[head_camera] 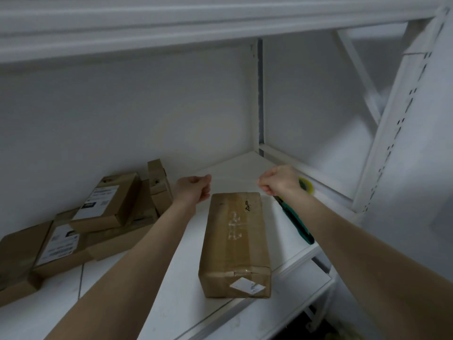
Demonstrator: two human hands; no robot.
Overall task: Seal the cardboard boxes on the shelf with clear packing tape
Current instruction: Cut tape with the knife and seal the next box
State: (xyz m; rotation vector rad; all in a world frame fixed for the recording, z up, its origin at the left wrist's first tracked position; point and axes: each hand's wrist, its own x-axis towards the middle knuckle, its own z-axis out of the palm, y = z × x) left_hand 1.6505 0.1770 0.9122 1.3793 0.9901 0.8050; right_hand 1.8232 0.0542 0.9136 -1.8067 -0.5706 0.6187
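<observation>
Head view: I saw both hands raised over the far end of the long box, apart from each other, and neither touched the cardboard.
Left hand (193, 190): its fingers were curled in with the thumb against them, pinching what I took for one end of a tape strip (234, 179).
Right hand (277, 181): it was closed in a tight pinch on the other end, with the fingertips turned away from me.
Tape strip: only a faint sheen showed between the two hands, so I judged it stretched taut rather than saw it plainly.
Long box (235, 241): it lay flat on the shelf (171, 290) between the forearms, running away from me, its near end close to the front edge. A glossy tape band already ran along its top, and a small white label sat on the near face.
Handling: I judged the box light and stiff enough to press on. The strip looked limp and sticky and apt to fold onto itself, so it was best held by its very ends and kept tight until laid down.
Tape roll (306, 185): it sat on the shelf behind the right hand, partly hidden.
Green cutter (297, 224): it lay just right of the box, partly under the right forearm.
Other boxes (98, 212): they were stacked at the left, well apart from the long box, some with printed labels.
</observation>
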